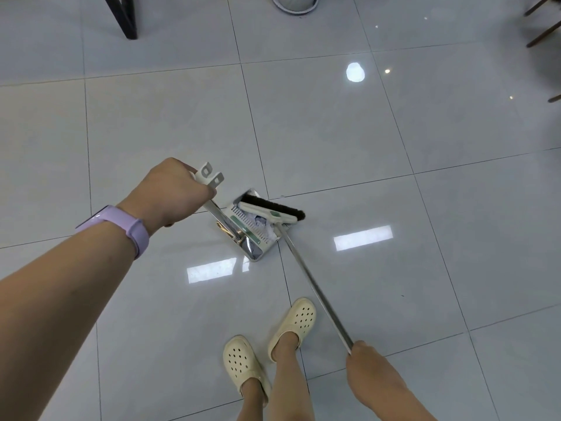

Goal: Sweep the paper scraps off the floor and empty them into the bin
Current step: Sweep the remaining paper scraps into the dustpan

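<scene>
- Your left hand (171, 192) has its fingers curled tight round the top of the dustpan handle (209, 180), tilting the dustpan (247, 235) so its mouth meets the floor (334, 132).
- Your right hand (368, 364) grips the broom pole (315, 290) at its near end; the fingers wrap under, so their exact lie can't be told.
- Broom head (271, 209) sits across the dustpan's mouth, likely holding the load in.
- Paper scraps (262, 223) lie inside the dustpan, behind the broom head.
- No bin is identifiable; emptying not yet done.

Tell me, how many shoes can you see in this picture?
2. One cream clog is on the person's left foot, near the bottom edge. The other cream clog is on the right foot, slightly farther forward, beside the broom handle. None seem hidden.
</scene>
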Tool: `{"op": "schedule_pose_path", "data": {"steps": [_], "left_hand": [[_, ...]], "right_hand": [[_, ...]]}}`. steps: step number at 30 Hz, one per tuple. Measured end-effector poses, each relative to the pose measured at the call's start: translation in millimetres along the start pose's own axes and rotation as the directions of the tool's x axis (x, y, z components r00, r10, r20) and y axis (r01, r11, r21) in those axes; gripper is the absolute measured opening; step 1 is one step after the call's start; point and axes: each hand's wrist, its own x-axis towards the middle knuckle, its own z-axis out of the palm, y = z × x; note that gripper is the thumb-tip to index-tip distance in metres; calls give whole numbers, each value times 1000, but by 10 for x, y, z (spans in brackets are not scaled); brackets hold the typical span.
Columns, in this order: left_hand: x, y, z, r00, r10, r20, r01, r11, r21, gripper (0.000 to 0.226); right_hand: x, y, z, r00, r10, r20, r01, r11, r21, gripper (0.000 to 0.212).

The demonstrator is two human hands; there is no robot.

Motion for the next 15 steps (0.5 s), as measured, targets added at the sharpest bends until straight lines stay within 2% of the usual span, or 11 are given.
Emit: {"op": "schedule_pose_path", "data": {"steps": [3,7,10,15], "left_hand": [[-14,-41,-16,1000,-3,-8,3,1000,5,27],[-16,-52,-33,1000,2,-1,-2,1000,-8,24],[-13,-51,-17,1000,-6,-11,6,1000,-1,31],[-18,-46,-2,1000,-4,-16,4,1000,9,32]], "right_hand": [[-1,50,2,1000,6,-4,-6,999,39,16],[29,243,-43,992,122,-14,-120,985,121,24],[137,329,-156,980,197,-6,-194,969,150,29],[282,345,-313,938,346,-6,-332,906,263,23]]}}
